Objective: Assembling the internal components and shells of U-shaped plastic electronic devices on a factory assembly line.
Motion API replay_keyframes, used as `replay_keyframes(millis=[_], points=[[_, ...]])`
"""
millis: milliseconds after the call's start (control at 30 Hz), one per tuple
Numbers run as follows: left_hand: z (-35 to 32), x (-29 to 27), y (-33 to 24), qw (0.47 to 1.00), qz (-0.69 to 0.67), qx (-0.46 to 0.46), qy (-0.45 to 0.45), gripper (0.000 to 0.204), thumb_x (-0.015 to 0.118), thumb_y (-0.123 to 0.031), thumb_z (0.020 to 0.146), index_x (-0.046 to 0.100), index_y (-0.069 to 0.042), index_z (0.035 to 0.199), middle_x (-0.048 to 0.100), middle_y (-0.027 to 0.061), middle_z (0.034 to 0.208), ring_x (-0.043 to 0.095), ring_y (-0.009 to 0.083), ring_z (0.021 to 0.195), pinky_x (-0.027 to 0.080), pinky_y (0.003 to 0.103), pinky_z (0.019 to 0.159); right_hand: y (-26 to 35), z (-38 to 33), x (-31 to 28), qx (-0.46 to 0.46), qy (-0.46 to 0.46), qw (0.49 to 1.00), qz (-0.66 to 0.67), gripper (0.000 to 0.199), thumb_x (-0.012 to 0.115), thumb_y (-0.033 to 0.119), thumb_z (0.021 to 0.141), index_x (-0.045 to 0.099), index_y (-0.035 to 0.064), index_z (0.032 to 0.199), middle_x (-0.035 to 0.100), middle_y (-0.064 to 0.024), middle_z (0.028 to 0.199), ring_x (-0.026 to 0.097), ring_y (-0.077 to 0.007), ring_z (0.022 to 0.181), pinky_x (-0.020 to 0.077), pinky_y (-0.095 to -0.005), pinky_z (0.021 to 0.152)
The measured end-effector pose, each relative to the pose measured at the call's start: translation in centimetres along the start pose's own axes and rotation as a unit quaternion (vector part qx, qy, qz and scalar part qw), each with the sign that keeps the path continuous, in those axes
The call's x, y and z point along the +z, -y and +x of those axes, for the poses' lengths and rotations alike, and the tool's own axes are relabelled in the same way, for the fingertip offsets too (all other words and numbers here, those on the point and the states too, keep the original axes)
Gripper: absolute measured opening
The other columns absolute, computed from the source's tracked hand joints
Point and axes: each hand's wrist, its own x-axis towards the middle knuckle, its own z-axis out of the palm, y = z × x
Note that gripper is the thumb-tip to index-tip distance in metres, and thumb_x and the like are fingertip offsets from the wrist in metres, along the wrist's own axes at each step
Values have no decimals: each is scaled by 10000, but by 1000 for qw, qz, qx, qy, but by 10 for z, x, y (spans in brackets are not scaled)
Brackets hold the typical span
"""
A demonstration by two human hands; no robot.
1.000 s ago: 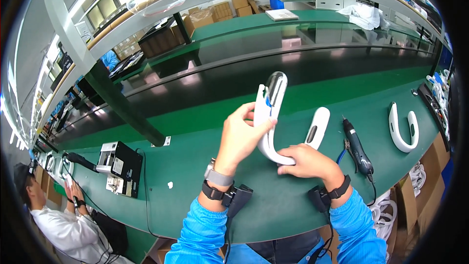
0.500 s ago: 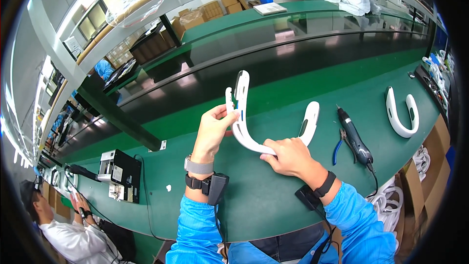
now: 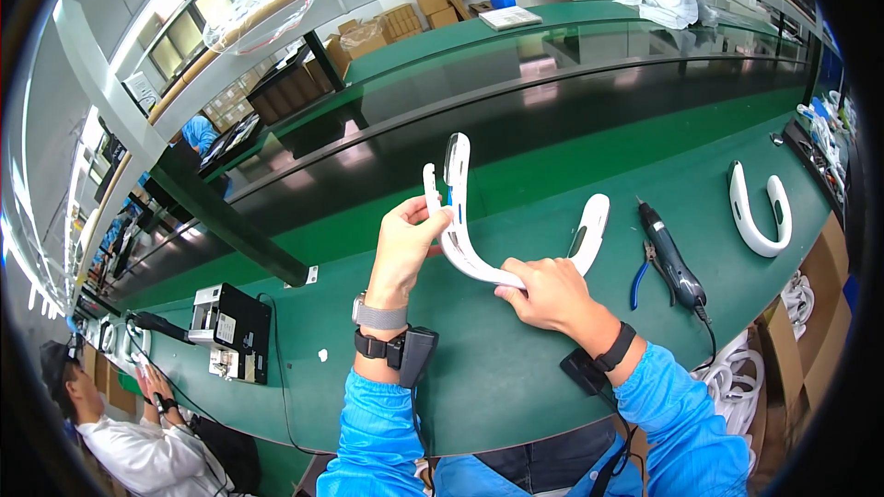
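Both hands hold a white U-shaped neckband casing (image 3: pixel 468 260) above the green bench. My left hand (image 3: pixel 405 239) pinches its left arm, where a separate white strip (image 3: pixel 430 186) stands partly apart from the casing and a bit of blue shows in the gap. Closed around the lower curve is my right hand (image 3: pixel 551 293). The casing's right arm (image 3: pixel 591 225) rises free beyond that hand. To the right lie a black electric screwdriver (image 3: pixel 672 262) with a cord and blue-handled pliers (image 3: pixel 639 281).
A second white neckband (image 3: pixel 760 221) lies at the bench's right. A cardboard box (image 3: pixel 810 322) with white parts stands beyond the edge. On the left are a black-and-white machine (image 3: pixel 230 333) and a seated person in white (image 3: pixel 138 446). A dark post (image 3: pixel 230 216) meets the bench.
Both hands keep the same hold on the neckband casing. The whole view has shifted very slightly; nothing has been taken up or let go.
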Motion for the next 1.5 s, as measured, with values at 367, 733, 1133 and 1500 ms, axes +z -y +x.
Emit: replay_keyframes(millis=[367,733,1133,1500], points=[[3,6,4,999,-44,1,-26,377,688,-213,899,577,15,1177,697,51,937,687,104,785,586,284,633,-1,0,2,2,-82,997,8,210,667,293,865,611,91,874,669,-119,720,642,-363,645,485,-472,581],[-8,5,-12,988,-149,22,21,523,576,-343,955,485,30,1309,678,125,1065,691,205,893,590,353,737,11,-3,-22,-66,-54,996,41,226,680,307,851,654,110,958,672,-119,708,654,-350,649,504,-448,578],[-57,-6,-62,758,-648,50,53,441,461,-487,1012,556,-73,1131,626,71,991,645,232,937,513,436,952,100,-16,-41,-97,-120,931,331,237,774,111,741,634,-18,882,683,-129,735,705,-259,698,538,-349,651],[-68,-30,-56,714,-686,57,130,609,339,-614,1000,581,-68,1116,631,48,942,616,211,830,519,378,753,122,-18,-35,-82,-112,939,316,218,787,111,672,639,7,794,665,-121,674,677,-308,618,535,-329,584]])
